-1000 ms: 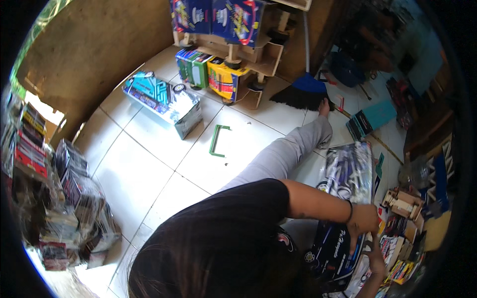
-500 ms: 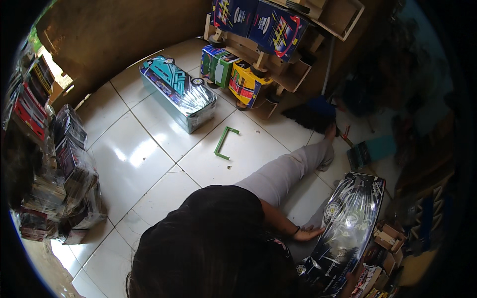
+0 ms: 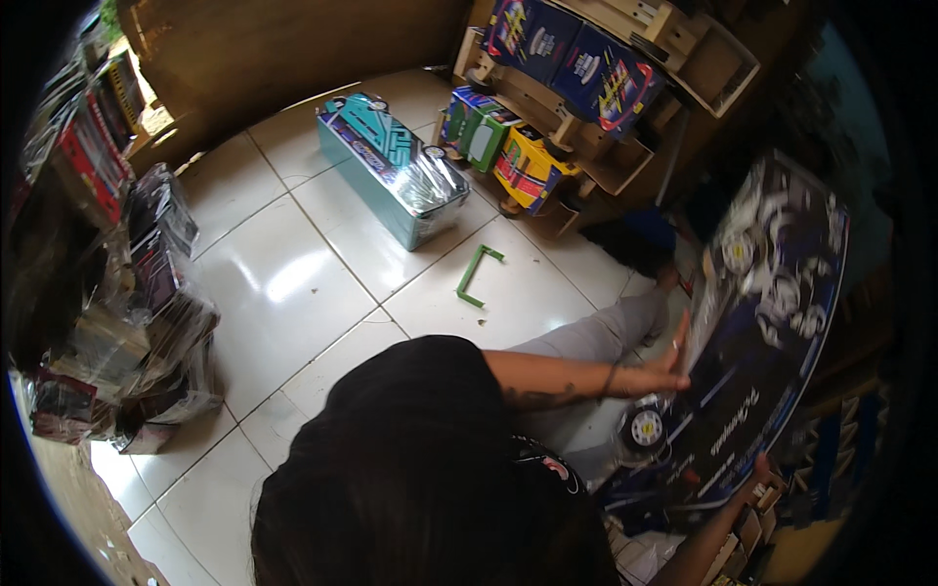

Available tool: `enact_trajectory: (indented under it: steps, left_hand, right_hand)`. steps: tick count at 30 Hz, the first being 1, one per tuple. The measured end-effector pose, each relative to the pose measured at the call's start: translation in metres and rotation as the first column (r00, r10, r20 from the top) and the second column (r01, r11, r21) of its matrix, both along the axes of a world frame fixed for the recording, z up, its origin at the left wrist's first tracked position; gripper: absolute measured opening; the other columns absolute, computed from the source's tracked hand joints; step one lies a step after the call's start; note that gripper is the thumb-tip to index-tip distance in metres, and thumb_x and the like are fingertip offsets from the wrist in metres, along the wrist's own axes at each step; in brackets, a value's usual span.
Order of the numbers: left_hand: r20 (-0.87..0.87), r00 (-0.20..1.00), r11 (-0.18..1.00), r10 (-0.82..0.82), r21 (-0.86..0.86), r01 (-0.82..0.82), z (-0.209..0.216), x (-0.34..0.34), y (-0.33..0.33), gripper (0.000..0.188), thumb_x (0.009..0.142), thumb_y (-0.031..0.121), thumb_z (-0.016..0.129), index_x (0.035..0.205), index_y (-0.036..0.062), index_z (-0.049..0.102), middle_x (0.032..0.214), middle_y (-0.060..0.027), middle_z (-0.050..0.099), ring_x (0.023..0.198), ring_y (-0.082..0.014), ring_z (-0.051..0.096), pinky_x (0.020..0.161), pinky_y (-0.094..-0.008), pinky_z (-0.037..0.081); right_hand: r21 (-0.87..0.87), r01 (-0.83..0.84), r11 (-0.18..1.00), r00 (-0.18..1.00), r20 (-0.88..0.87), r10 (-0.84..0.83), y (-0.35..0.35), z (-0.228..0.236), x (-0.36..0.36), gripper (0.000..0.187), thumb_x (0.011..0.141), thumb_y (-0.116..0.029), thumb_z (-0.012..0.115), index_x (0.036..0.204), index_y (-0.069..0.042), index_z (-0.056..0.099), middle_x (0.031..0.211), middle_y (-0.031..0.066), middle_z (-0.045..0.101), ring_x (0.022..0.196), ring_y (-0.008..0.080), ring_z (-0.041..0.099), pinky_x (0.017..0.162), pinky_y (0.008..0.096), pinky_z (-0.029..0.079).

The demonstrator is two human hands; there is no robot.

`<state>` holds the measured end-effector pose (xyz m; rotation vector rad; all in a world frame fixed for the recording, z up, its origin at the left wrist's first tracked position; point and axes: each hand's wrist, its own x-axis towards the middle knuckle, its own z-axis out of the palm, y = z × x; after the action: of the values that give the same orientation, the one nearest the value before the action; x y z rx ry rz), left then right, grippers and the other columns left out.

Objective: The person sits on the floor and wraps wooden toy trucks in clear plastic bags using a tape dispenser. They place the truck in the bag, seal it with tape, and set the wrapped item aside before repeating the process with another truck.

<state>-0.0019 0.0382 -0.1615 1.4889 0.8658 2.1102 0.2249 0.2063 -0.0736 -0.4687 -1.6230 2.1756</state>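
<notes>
Both my hands hold a long dark blue toy truck (image 3: 752, 391), wrapped in clear plastic, with white-hubbed wheels along its near-left side. It is raised and tilted at the right. My left hand (image 3: 669, 369) presses against its left edge between the wheels, fingers partly spread along the side. On its lower right edge is my right hand (image 3: 754, 481), partly hidden by the truck. A green bracket-shaped piece (image 3: 472, 276) lies on the floor tiles, apart from both hands.
A wrapped teal toy truck (image 3: 386, 171) rests on the tiled floor. Wooden truck frames with printed boxes (image 3: 572, 63) stand at the back. Wrapped goods (image 3: 161, 293) are stacked at left. A dark broom (image 3: 625, 244) lies beyond my outstretched leg (image 3: 596, 332).
The dark blue truck has been lifted and swung up to the right. My left hand has moved up along with it, and my right hand now shows at its lower right edge. The view has shifted.
</notes>
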Motion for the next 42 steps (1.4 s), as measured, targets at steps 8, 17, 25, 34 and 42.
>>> enact_trajectory:
  steps: [8, 17, 25, 34, 42]
  left_hand:
    - [0.499, 0.769, 0.914, 0.4, -0.15, -0.378, 0.07, -0.048, -0.288, 0.085, 0.077, 0.048, 0.065, 0.133, 0.0068, 0.015, 0.126, -0.0142, 0.026, 0.113, -0.0258, 0.03, 0.095, -0.0406, 0.031]
    - [0.685, 0.221, 0.616, 0.694, -0.408, -0.674, -0.033, -0.059, -0.485, 0.062, 0.083, 0.054, 0.055, 0.122, 0.0065, 0.053, 0.11, -0.0135, 0.063, 0.088, -0.0305, 0.066, 0.074, -0.0441, 0.058]
    - [0.764, 0.059, 0.573, 0.643, -0.428, -0.699, -0.115, -0.11, -0.535, 0.05, 0.08, 0.044, 0.066, 0.116, 0.0111, 0.054, 0.099, -0.0076, 0.064, 0.088, -0.0236, 0.064, 0.077, -0.0373, 0.054]
    - [0.736, -0.135, 0.505, 0.663, -0.574, -0.644, -0.169, -0.179, -0.521, 0.063, 0.072, 0.054, 0.071, 0.111, 0.0075, 0.057, 0.085, -0.0075, 0.065, 0.072, -0.023, 0.065, 0.066, -0.0355, 0.056]
    - [0.727, -0.111, 0.497, 0.677, -0.564, -0.66, -0.169, -0.193, -0.51, 0.066, 0.076, 0.055, 0.065, 0.121, 0.0095, 0.053, 0.103, -0.0071, 0.063, 0.087, -0.0233, 0.064, 0.075, -0.0364, 0.054]
  right_hand:
    - [0.639, -0.409, 0.651, 0.806, -0.082, 0.586, -0.185, 0.061, -0.222, 0.081, 0.088, -0.056, 0.048, 0.145, -0.002, 0.028, 0.148, 0.0163, 0.031, 0.137, 0.0286, 0.03, 0.113, 0.0397, 0.019]
    - [0.595, -0.456, 0.662, 0.835, 0.029, 0.549, -0.217, 0.004, -0.238, 0.066, 0.094, -0.038, 0.05, 0.149, -0.012, 0.024, 0.152, 0.0101, 0.025, 0.131, 0.0256, 0.039, 0.102, 0.0352, 0.037]
    - [0.336, -0.353, 0.873, 0.916, 0.314, 0.25, -0.125, -0.071, -0.217, 0.054, 0.096, -0.027, 0.049, 0.145, -0.012, 0.036, 0.146, 0.0079, 0.038, 0.115, 0.0195, 0.052, 0.093, 0.0323, 0.041]
    - [0.176, -0.266, 0.948, 0.869, 0.469, 0.156, -0.093, -0.136, -0.208, 0.05, 0.096, -0.029, 0.049, 0.142, -0.011, 0.04, 0.145, 0.0086, 0.039, 0.111, 0.0185, 0.053, 0.089, 0.0304, 0.041]
    - [0.091, -0.222, 0.971, 0.875, 0.457, 0.157, -0.086, -0.147, -0.207, 0.047, 0.097, -0.027, 0.05, 0.139, -0.007, 0.044, 0.14, 0.0076, 0.044, 0.105, 0.0154, 0.054, 0.087, 0.0286, 0.042]
